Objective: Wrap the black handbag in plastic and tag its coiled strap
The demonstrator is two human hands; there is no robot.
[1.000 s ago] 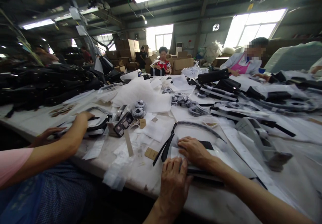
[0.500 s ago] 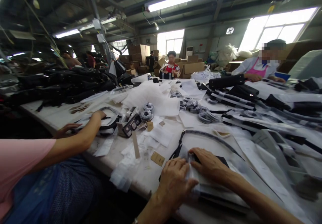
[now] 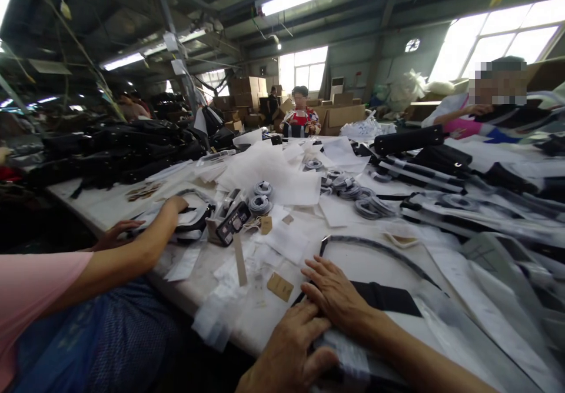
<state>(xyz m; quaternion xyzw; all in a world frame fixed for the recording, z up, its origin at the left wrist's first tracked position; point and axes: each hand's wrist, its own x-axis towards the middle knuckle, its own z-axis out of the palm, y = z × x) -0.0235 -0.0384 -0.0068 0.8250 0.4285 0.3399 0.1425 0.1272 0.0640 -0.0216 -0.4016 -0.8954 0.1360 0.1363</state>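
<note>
While both of the person's hands lie on it, the flat black panel in a clear plastic sleeve [image 3: 388,300] rests at the near edge of the white worktable [image 3: 110,205], straight in front of the person. The right hand [image 3: 336,294] is flat on the panel's left end, fingers spread apart and extended, palm down, clamping nothing. The left hand [image 3: 289,352] sits just below it, touching it, fingers close together over the sleeve's near-left corner and thumb lying along the film. Whether that thumb pinches the film cannot be told.

A thin black curved strap [image 3: 375,245] arcs just beyond the panel. A brown card tag [image 3: 280,287] lies just left of the right hand. Grey cord coils [image 3: 260,205] sit further back.

At the left, a co-worker in a pink sleeve [image 3: 39,281] has both hands on a black-and-white bundle [image 3: 194,219], well apart from the panel.
</note>
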